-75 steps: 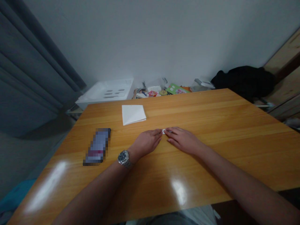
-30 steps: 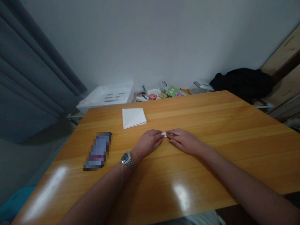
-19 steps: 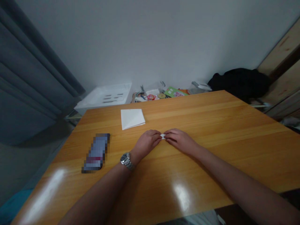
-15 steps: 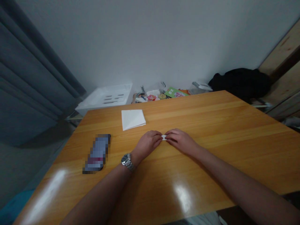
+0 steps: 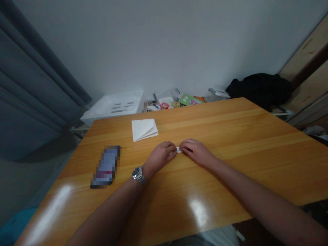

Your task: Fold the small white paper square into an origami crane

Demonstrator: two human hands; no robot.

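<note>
Between my two hands, just above or on the wooden table [image 5: 220, 126], is a small strip of white folded paper [image 5: 178, 149]. My left hand [image 5: 162, 154], with a metal watch [image 5: 138, 175] at its wrist, has its fingers closed on the paper's left end. At the other end my right hand [image 5: 196, 150] pinches it. Most of the paper is hidden under the fingers. Behind my left hand lies a stack of white paper sheets [image 5: 140, 129], the top one with a corner lifted.
A phone with a blurred screen [image 5: 106, 165] lies on the left of the table. Beyond the far edge are a white foam tray [image 5: 123, 104], a green packet [image 5: 189, 99] among small items, and a black cloth heap [image 5: 258, 89].
My fingers have shifted slightly on the folded paper, and a little more of it shows. On the paper stack, the top sheet's right corner has lifted. The view has moved a touch.
</note>
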